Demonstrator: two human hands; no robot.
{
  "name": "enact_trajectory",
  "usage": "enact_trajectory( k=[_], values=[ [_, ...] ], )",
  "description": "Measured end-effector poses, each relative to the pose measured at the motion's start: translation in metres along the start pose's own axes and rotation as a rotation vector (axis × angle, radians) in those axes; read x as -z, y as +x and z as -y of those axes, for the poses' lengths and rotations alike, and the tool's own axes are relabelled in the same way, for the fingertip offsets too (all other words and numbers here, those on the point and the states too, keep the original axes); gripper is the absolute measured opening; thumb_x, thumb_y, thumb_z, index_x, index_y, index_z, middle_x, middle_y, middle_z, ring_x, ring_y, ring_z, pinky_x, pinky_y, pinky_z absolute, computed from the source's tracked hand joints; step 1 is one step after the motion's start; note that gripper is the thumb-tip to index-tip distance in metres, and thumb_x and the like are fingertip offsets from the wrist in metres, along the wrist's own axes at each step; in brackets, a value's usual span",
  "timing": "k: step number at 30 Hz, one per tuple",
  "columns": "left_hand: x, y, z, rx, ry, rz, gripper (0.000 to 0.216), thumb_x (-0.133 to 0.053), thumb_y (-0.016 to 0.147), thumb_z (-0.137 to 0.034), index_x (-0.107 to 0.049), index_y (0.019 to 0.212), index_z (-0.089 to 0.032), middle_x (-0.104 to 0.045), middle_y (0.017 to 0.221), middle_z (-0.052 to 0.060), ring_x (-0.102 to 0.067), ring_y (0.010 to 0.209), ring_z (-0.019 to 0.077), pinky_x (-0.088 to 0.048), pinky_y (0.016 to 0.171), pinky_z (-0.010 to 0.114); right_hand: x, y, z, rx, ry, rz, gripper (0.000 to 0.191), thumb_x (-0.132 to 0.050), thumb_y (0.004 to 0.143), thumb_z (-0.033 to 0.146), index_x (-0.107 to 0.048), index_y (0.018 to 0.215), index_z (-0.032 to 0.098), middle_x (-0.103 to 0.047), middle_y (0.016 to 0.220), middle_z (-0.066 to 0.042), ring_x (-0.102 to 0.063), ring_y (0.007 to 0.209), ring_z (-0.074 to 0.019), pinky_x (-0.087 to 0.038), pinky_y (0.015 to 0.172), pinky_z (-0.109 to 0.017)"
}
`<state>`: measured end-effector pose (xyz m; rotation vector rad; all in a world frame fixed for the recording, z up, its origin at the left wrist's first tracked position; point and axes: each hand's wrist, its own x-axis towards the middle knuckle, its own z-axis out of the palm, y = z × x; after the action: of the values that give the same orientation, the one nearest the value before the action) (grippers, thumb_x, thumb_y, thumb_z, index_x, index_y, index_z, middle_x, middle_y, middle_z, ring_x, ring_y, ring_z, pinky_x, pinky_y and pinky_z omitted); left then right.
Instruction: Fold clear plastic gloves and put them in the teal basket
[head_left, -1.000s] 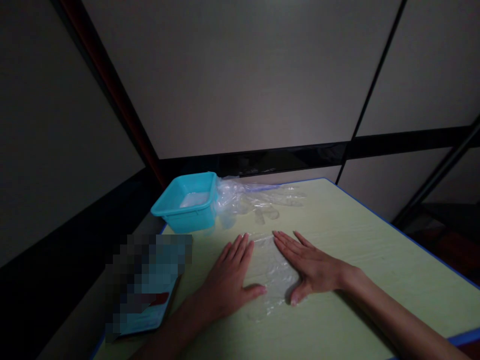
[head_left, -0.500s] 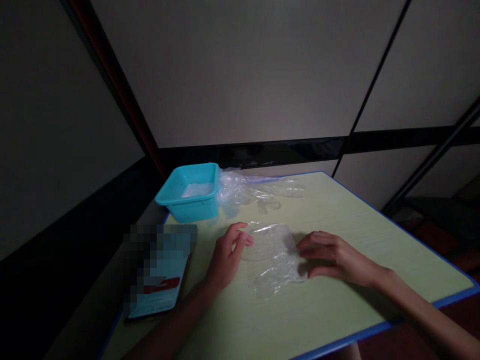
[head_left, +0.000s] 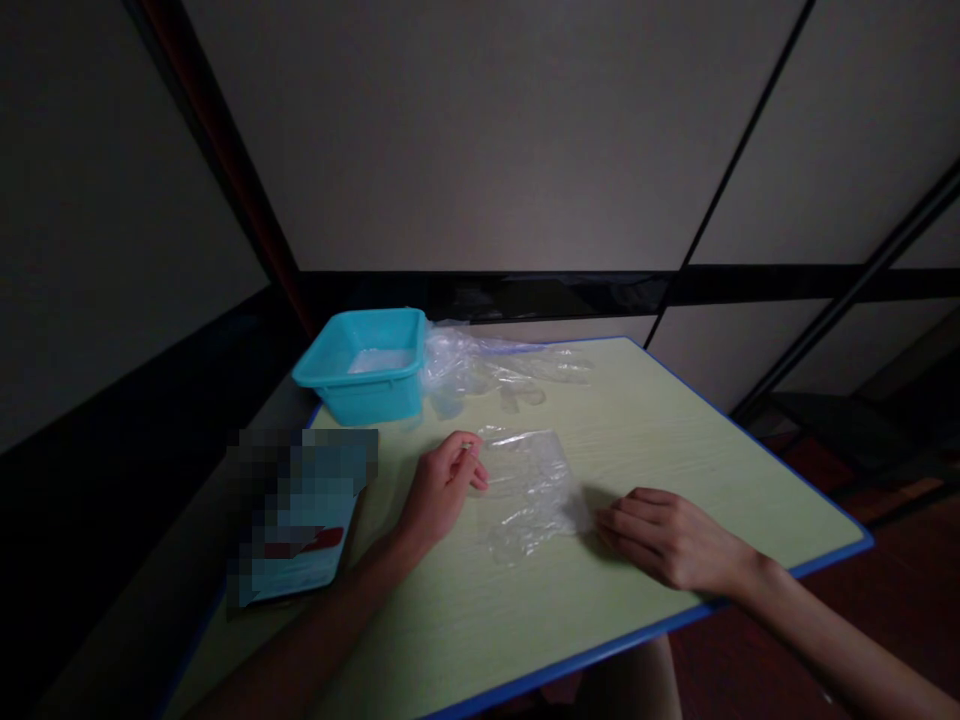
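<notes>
A clear disposable plastic glove (head_left: 529, 485) lies spread on the table, its finger end toward the left and its cuff toward the right. By the finger end, my left hand (head_left: 442, 485) has thumb and fingertips curled together; whether film is caught between them is hidden. My right hand (head_left: 671, 535) rests low at the lower cuff corner, fingers closed and fingertips against that edge. Behind lies a loose pile of similar clear plastic gloves (head_left: 480, 365), touching a turquoise plastic basket (head_left: 379, 395).
A flat tablet-like device (head_left: 300, 560), partly pixelated, lies at the table's left side. The pale green table (head_left: 660, 430) has a blue edge. Panelled cabinet doors (head_left: 480, 150) stand right behind it. Dark furniture (head_left: 862, 420) is at the right.
My right hand has drawn toward me and its fingers have closed at the cuff. My left fingers have curled in more. The view has shifted slightly; the glove stays flat.
</notes>
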<state>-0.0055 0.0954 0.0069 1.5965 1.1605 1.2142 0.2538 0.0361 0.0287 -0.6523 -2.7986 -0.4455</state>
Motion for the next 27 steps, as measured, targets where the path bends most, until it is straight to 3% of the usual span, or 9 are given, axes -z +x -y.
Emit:
enact_trajectory(
  k=[5,12,23,27],
  values=[
    [0.0,0.001,0.002,-0.002,0.018,0.011,0.016,-0.044,0.08,-0.031,-0.051,0.081,-0.016,-0.058,0.054,-0.003,-0.059,0.047,0.014,-0.045,0.049,0.024,-0.003,0.001,0.001,0.059,-0.029,-0.056,0.032,-0.033,0.09,0.011,-0.062,0.075,0.014,-0.065,0.078,-0.006,-0.055,0.064,-0.0146,-0.042,0.054,-0.029],
    [0.0,0.001,0.007,-0.016,0.03,0.015,0.016,-0.045,0.079,-0.031,-0.051,0.077,-0.017,-0.057,0.054,-0.002,-0.06,0.048,0.0148,-0.045,0.049,0.025,-0.013,0.001,-0.001,-0.017,0.008,-0.038,0.026,-0.033,0.092,0.015,-0.055,0.102,0.006,-0.064,0.075,-0.005,-0.054,0.063,-0.0138,-0.043,0.055,-0.028],
    [0.0,0.003,0.004,-0.013,0.055,0.022,0.017,-0.043,0.08,-0.031,-0.051,0.075,-0.017,-0.058,0.054,-0.001,-0.06,0.048,0.0154,-0.046,0.049,0.026,-0.014,-0.002,-0.002,0.019,0.01,-0.063,0.027,-0.033,0.091,0.012,-0.059,0.094,0.009,-0.067,0.088,-0.011,-0.059,0.068,-0.0153,-0.051,0.059,-0.03],
    [0.0,0.003,0.003,-0.009,0.049,0.02,0.017,-0.044,0.079,-0.031,-0.051,0.074,-0.017,-0.058,0.053,-0.002,-0.06,0.047,0.0146,-0.045,0.049,0.025,-0.012,-0.002,0.003,-0.042,0.012,-0.056,0.026,-0.034,0.091,0.01,-0.059,0.094,0.011,-0.064,0.103,-0.013,-0.062,0.079,-0.0163,-0.055,0.066,-0.03]
  ],
)
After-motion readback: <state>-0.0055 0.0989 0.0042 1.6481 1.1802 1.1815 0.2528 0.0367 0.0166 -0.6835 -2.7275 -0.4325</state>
